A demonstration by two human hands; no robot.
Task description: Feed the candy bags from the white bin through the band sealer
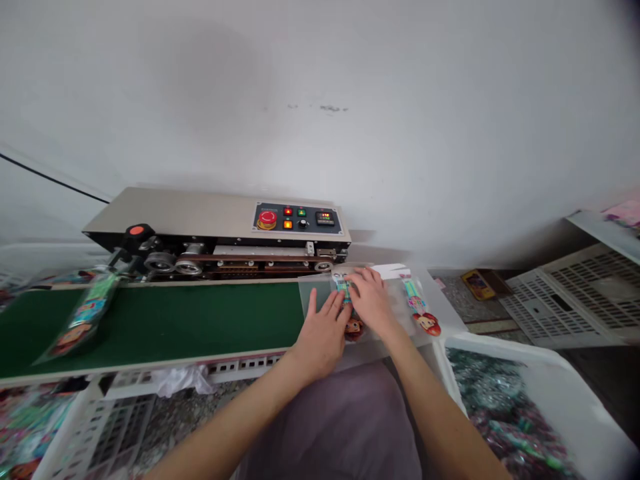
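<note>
My left hand lies with fingers spread on a clear plastic bag at the right end of the green conveyor belt. Inside the bag is a colourful cartoon figure, partly hidden by my fingers. My right hand is on the same bag near its upper edge, fingers bent and closed on it. Just to the right, a second cartoon figure with red hair lies on the white surface. Behind the belt stands a band sealing machine, its control panel lit.
Another bagged figure lies at the belt's left end. A white bin of shiny bagged items stands at lower right. White crates stand at far right, and a crate is below the belt. The wall rises behind the machine.
</note>
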